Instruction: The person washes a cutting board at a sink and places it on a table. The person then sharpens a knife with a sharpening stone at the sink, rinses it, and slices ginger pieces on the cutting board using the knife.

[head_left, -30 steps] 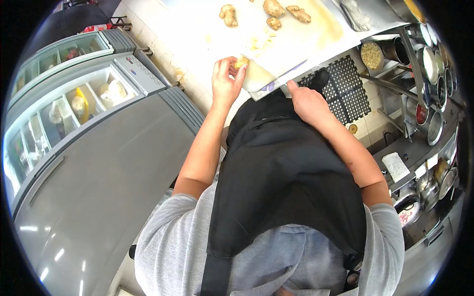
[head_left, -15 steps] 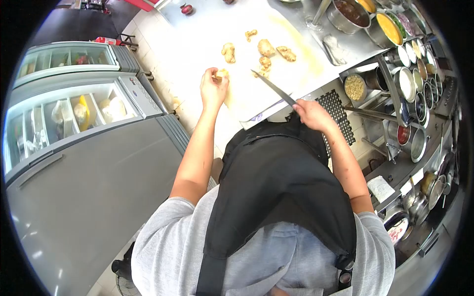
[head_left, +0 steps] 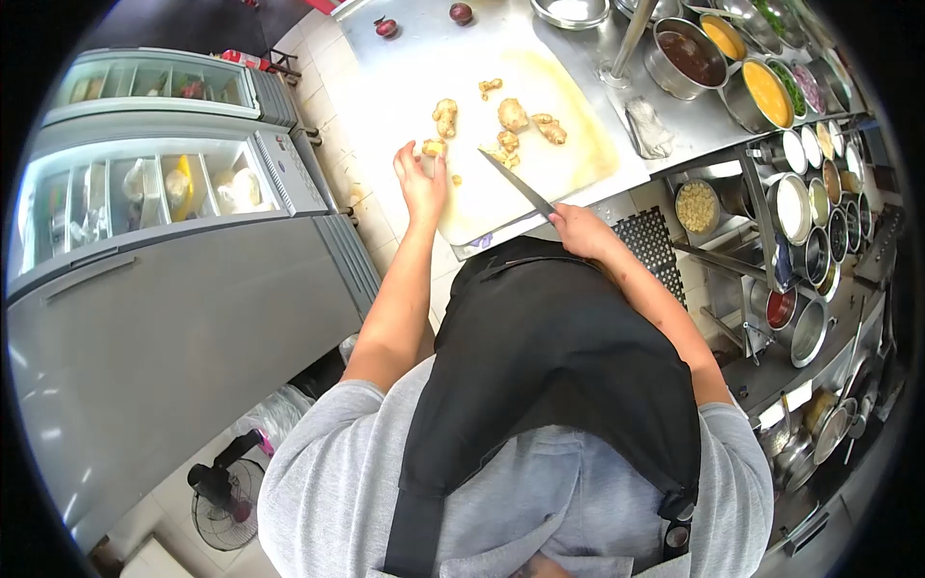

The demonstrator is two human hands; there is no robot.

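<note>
My left hand (head_left: 422, 188) is at the left edge of the white cutting board (head_left: 578, 159), its fingertips and thumb around a small piece of ginger (head_left: 434, 147). In my right hand (head_left: 583, 232) is the handle of a knife (head_left: 520, 183). The blade points up and left, its tip beside a pile of ginger scraps (head_left: 502, 149). Beyond my hands, several ginger roots lie on the board: a long one (head_left: 445, 117), a round one (head_left: 513, 115), a knobbly one (head_left: 549, 129) and a small one (head_left: 490, 88). A tiny ginger bit (head_left: 457, 180) rests near my left thumb.
Two red onions (head_left: 386, 28) sit at the steel table's far end. A crumpled cloth (head_left: 649, 127) lies right of the board. Pots of sauce (head_left: 767, 94) and chopped food stand at the upper right. A glass-topped freezer (head_left: 173, 188) stands on the left.
My left hand's fingers have spread a little around the ginger piece, and a tiny bit now shows on the board. The knife and my right hand have shifted slightly left. The view has tilted.
</note>
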